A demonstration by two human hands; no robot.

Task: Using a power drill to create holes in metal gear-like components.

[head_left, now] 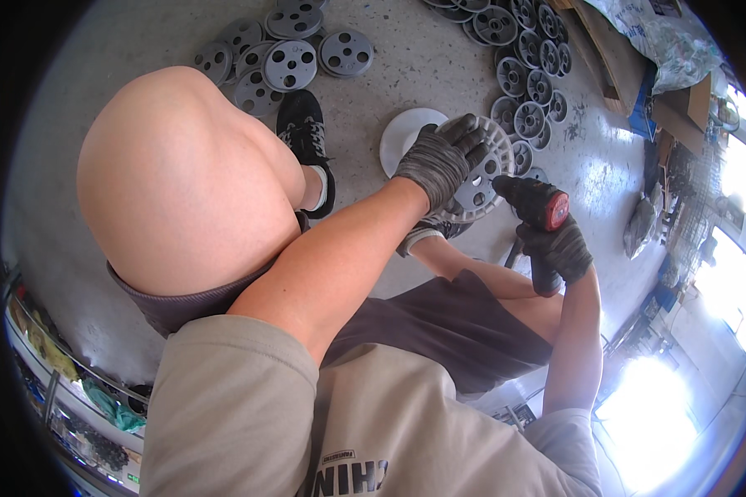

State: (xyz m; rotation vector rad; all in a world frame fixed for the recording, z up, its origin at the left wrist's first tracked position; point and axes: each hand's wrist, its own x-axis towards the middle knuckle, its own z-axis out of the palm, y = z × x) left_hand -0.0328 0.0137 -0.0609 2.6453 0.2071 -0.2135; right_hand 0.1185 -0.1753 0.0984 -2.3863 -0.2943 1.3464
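A grey plastic wheel (pixel 499 153) with a ribbed rim and round holes stands tilted in front of me, by my right shoe. My left hand (pixel 443 161), in a dark striped work glove, is closed over its near left part, with the fingers reaching across the top. Partly behind the wheel, a plain white disc (pixel 399 137) shows on the left. In my gloved right hand (pixel 559 248) is a black cordless drill (pixel 522 195) with a red end cap. Its front end points left and is close to the wheel's right rim. Whether the tip touches the wheel I cannot tell.
Several grey discs with holes (pixel 290 65) lie piled on the concrete floor (pixel 389 91) beyond my left shoe (pixel 303 124). Many spoked grey wheels (pixel 539 87) are heaped at the far right. Cardboard (pixel 684 116) and plastic wrapping (pixel 680 58) lie along the right side.
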